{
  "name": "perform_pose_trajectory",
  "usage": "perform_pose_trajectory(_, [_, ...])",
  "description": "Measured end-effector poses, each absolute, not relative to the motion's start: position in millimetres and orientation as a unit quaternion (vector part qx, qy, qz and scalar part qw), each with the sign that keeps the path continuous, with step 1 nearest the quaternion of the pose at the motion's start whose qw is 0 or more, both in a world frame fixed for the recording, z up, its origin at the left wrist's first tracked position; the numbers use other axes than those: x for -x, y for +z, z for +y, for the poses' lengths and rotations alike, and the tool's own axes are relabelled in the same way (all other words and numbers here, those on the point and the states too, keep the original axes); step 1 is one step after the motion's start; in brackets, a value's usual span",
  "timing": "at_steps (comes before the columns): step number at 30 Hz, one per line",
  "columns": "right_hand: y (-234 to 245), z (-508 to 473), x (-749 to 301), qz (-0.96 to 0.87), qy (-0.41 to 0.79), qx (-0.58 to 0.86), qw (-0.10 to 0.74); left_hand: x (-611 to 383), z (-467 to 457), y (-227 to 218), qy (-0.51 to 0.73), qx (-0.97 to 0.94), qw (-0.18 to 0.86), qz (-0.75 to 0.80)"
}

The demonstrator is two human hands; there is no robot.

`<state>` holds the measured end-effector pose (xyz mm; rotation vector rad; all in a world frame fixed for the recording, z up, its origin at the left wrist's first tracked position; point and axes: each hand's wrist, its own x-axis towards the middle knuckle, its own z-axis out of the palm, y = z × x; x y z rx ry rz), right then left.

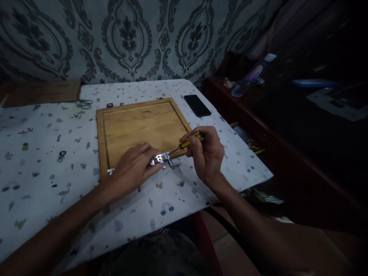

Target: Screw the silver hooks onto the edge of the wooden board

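Note:
A framed wooden panel (140, 128), like a small cabinet door, lies flat on the table. My left hand (135, 166) rests on its near edge, thumb and fingers closed around a shiny metal hinge (163, 156). My right hand (208, 153) grips a screwdriver (191, 140) with a yellow and black handle. The screwdriver's thin shaft slants down left to the hinge; whether its tip sits in a screw is too small to tell. Another metal piece (110, 171) shows at the panel's near left corner, partly behind my left wrist.
The table has a white printed cloth (71, 207). A black phone (197, 105) lies right of the panel. Scissors (84, 103) and a cardboard piece (43, 93) are at the back left. A clear bottle (253, 76) lies on dark furniture to the right, beside an open drawer (247, 140).

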<state>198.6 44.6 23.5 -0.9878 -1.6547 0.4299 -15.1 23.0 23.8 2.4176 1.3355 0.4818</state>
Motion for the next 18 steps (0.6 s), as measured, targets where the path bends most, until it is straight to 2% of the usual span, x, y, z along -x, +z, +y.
perform_pose_trajectory(9, [23.1, 42.3, -206.9, -0.692, 0.192, 0.421, 0.554, -18.7, 24.7, 22.7, 0.101, -0.857, 0.033, 0.504])
perform_pose_trajectory(13, [25.0, 38.3, -209.7, -0.712, 0.173, 0.411, 0.543, -23.5, 26.8, 20.9, 0.099, -0.853, 0.016, 0.512])
perform_pose_trajectory(18, [27.6, 33.4, -213.9, -0.71, 0.207, 0.409, 0.535, -24.2, 26.6, 17.8, 0.118, -0.851, 0.028, 0.51])
